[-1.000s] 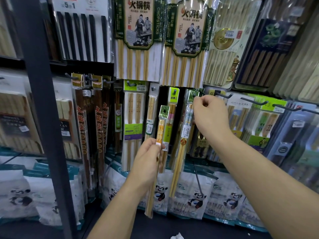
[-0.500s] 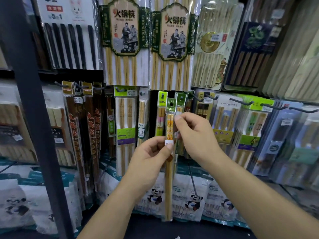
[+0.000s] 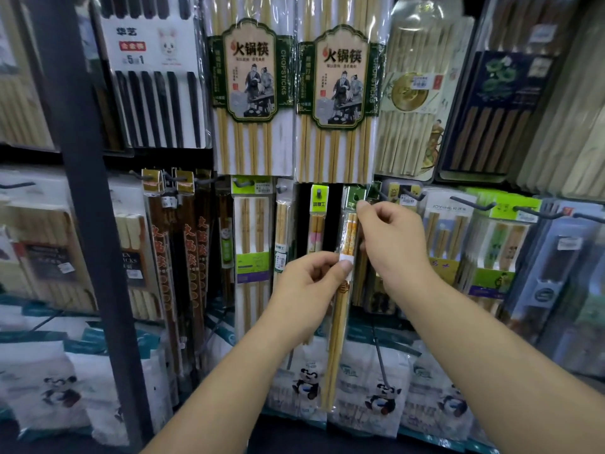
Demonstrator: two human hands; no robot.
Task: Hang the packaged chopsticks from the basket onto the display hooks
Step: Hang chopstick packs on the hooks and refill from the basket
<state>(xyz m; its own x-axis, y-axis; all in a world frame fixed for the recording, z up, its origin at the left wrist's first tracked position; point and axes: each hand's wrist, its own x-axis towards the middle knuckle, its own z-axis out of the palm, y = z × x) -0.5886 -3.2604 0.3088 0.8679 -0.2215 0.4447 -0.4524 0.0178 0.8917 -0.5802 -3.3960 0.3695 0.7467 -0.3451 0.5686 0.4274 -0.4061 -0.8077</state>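
I see my left hand (image 3: 311,283) pinching the slim chopstick packet (image 3: 338,326) at its white label, thumb in front, while my right hand (image 3: 389,237) pinches it near its green header. Both forearms reach up. The packet stands upright just below the big pack (image 3: 340,93) printed "CHOPSTICKS"

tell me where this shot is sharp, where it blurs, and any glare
Head view: centre sharp, the hot-pot chopstick packs legible with glare streaks on their plastic; left hand, right hand and the held chopstick pack crisp; edges soft, the dark post slanted by wide-angle distortion.
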